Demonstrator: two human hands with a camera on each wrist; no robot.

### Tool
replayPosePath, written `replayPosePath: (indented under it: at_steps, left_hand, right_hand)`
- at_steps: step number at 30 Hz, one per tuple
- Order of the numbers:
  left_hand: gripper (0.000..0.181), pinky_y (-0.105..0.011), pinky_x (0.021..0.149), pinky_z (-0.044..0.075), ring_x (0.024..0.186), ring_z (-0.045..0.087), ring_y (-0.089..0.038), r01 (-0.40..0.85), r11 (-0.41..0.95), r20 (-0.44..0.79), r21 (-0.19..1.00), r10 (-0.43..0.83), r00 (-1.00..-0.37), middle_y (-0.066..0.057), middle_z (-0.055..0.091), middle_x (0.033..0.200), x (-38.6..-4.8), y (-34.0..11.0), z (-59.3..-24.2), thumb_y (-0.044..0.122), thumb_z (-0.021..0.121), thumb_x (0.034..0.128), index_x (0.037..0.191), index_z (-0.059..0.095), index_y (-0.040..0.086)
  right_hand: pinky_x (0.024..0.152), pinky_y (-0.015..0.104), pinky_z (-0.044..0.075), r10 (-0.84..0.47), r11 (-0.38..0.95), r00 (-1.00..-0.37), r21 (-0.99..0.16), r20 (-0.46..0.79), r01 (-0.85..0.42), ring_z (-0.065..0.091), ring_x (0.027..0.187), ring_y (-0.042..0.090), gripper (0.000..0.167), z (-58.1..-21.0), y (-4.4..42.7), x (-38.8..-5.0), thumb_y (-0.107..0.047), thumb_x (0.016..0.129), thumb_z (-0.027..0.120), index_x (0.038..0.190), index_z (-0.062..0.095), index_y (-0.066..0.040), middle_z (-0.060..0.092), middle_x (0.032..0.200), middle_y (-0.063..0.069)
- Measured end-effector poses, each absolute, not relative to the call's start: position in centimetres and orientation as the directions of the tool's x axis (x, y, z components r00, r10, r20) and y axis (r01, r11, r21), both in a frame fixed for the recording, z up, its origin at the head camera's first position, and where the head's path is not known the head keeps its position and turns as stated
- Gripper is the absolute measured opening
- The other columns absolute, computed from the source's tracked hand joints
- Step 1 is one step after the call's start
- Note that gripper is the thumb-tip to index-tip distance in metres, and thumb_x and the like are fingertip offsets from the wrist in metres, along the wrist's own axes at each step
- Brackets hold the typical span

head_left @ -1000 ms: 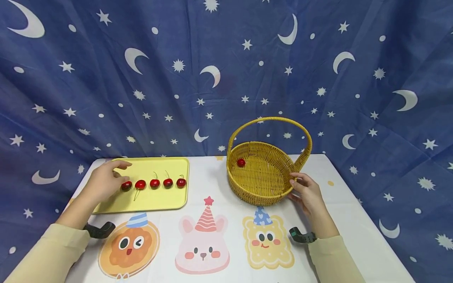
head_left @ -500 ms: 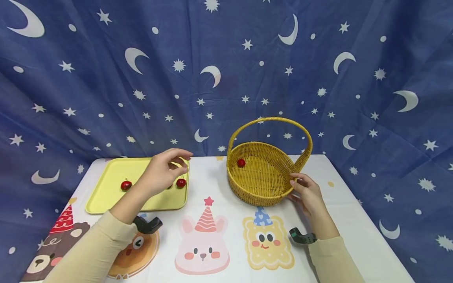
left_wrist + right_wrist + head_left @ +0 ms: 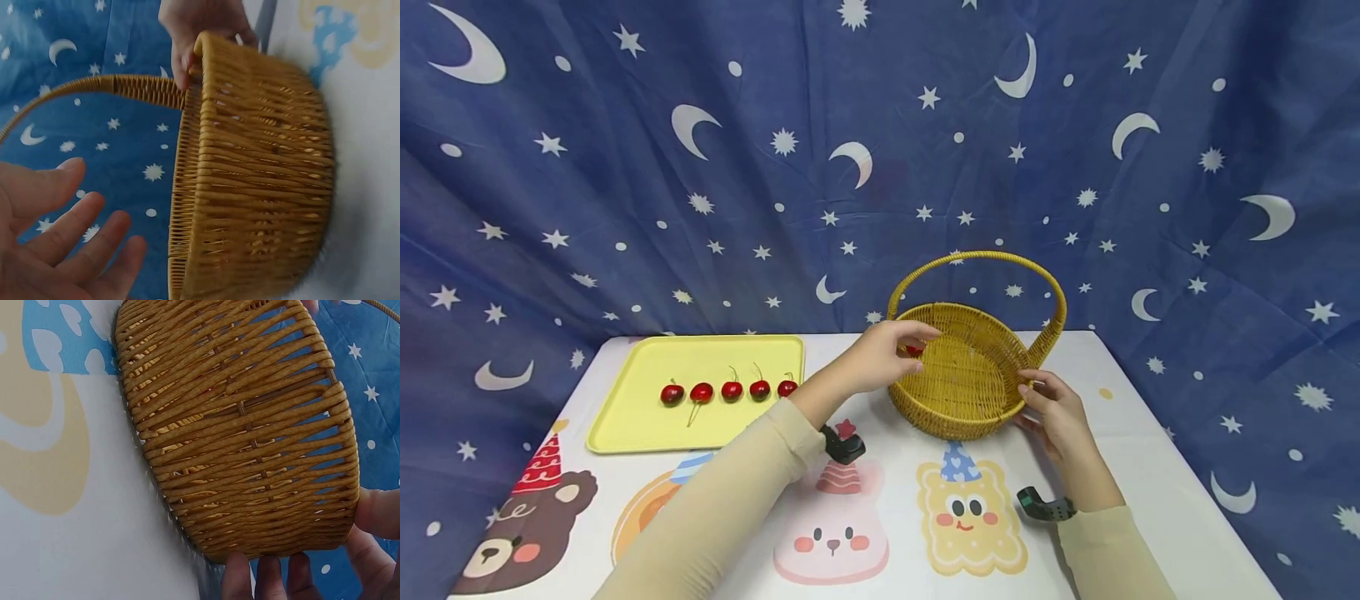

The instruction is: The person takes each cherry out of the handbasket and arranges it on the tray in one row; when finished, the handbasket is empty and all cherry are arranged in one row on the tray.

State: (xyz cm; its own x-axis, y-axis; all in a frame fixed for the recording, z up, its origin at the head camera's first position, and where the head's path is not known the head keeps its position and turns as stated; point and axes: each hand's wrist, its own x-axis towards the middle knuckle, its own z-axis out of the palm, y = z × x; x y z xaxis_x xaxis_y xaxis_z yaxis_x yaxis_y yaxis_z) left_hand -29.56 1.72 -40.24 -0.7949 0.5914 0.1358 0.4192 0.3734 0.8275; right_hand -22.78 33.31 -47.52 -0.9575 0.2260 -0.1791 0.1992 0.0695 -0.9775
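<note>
A yellow woven basket (image 3: 956, 425) with a tall handle stands on the table. My left hand (image 3: 880, 357) is over its left rim, fingers spread and nothing seen between them in the left wrist view. Just behind those fingers, partly hidden, a red cherry (image 3: 914, 351) lies inside the basket. At the basket's right side, my right hand (image 3: 1056, 414) grips the rim near the handle's foot. In the right wrist view its thumb is at the rim and its fingers (image 3: 270, 578) lie against the outer wall. Several cherries (image 3: 732, 391) sit in a row on the yellow tray (image 3: 662, 433).
A white tablecloth (image 3: 1157, 500) with cartoon prints covers the table. Behind it hangs a blue curtain (image 3: 760, 167) with moons and stars. The left forearm crosses in front of the tray's right corner. The basket handle (image 3: 977, 255) arches above the basket.
My left hand has moved right, from the tray's left end across to the basket's left rim. The right hand has kept its grip on the basket. The view has shifted slightly.
</note>
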Motion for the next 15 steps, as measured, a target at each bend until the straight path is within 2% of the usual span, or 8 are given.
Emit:
replayPosePath:
  at_steps: [7,15]
  left_hand:
    - [0.053,-0.048,0.122,0.047,0.147,0.056,-0.028,0.410,0.461,0.064,0.787,0.600,-0.798,-0.004,0.064,0.153,-32.2,5.3,-41.4,0.002,0.075,0.0972,0.147,0.065,0.015]
    - [0.059,-0.048,0.124,0.044,0.154,0.047,-0.031,0.350,0.539,-0.007,0.766,0.552,-0.834,-0.009,0.056,0.161,-33.7,7.1,-43.7,0.004,0.076,0.0967,0.152,0.060,0.016]
  right_hand:
    - [0.087,0.036,0.064,0.211,0.071,-0.963,-0.980,-0.168,0.186,0.065,0.106,0.014,0.037,-47.5,33.4,-22.8,-0.016,0.108,0.064,0.143,0.058,-0.008,0.059,0.114,-0.005]
    - [0.087,0.035,0.064,0.217,0.075,-0.959,-0.977,-0.180,0.200,0.066,0.106,0.014,0.039,-47.5,33.5,-22.8,-0.016,0.108,0.064,0.146,0.057,-0.008,0.059,0.113,-0.006]
